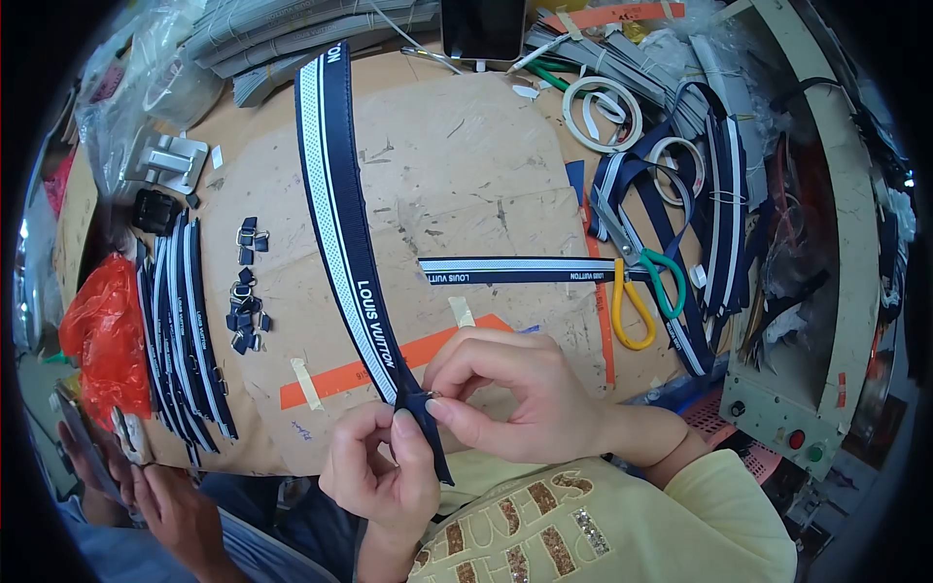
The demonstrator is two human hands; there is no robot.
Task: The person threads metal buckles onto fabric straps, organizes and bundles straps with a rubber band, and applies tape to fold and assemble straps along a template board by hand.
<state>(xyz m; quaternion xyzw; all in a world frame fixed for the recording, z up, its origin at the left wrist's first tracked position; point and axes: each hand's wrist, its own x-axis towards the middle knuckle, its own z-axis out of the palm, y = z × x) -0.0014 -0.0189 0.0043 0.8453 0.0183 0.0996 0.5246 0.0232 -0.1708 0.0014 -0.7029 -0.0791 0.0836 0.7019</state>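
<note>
My left hand (389, 471) pinches a navy and white webbing strap (335, 194) close to its near end, thumb against forefinger. The strap carries white "LOUIS VUITTON" lettering and curves away over the table, and its navy tail hangs below my fingers. My right hand (510, 394) is closed in a pinch at the strap's right edge. A small dark piece with a metallic glint shows at those fingertips, too small to name. To the right, a shorter matching strap (525, 270) lies flat, with scissors (637, 257) with yellow and green handles beside its right end.
Finished-looking straps (180, 330) lie stacked at left, near small buckles with navy tabs (245, 316) and a red plastic bag (102, 340). Tape rolls (603, 115) and coiled webbing sit at right, beside a machine with buttons (787, 432). Another person's hands (180, 515) are at lower left.
</note>
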